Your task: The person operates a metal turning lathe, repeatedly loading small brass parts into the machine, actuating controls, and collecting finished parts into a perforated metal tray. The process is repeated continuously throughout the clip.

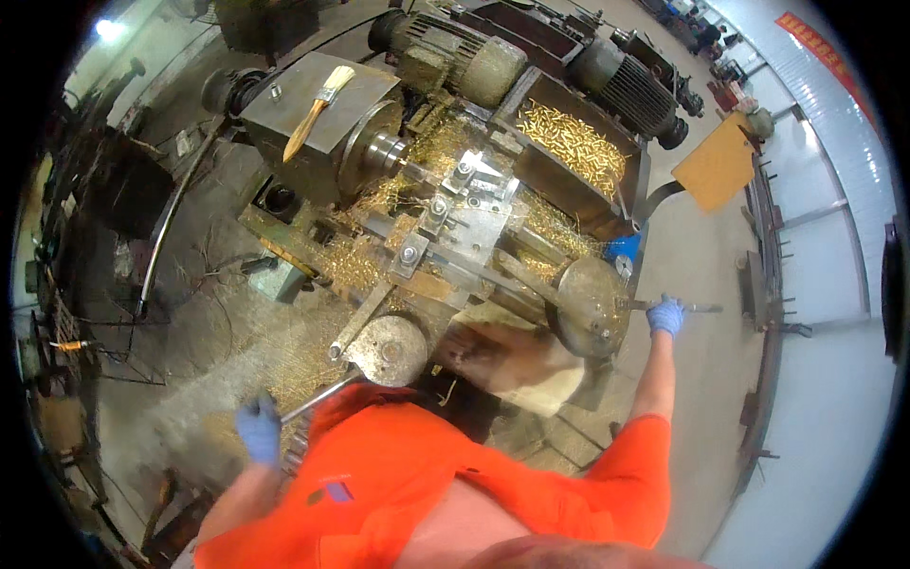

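A small metal lathe stands in front of me. My left hand (258,431), in a blue glove, is closed at the end of a metal lever (320,398) that runs from a round steel housing (391,351). My right hand (666,316), also gloved in blue, is closed around a handle bar (701,307) projecting from a larger round disc (590,305) on the right. Between them lies the tool slide (479,213) with bolted tool holders. Beyond it is the chuck (382,152), close to the tools. Brass shavings hide parts of the lathe bed.
A paintbrush (315,116) lies on the headstock (303,85). Behind the slide, a metal bin (531,156) holds many small brass pieces (573,142). Motors (626,90) stand at the back. A brown board (716,161) is at the right, and a long bent rod (175,213) at the left.
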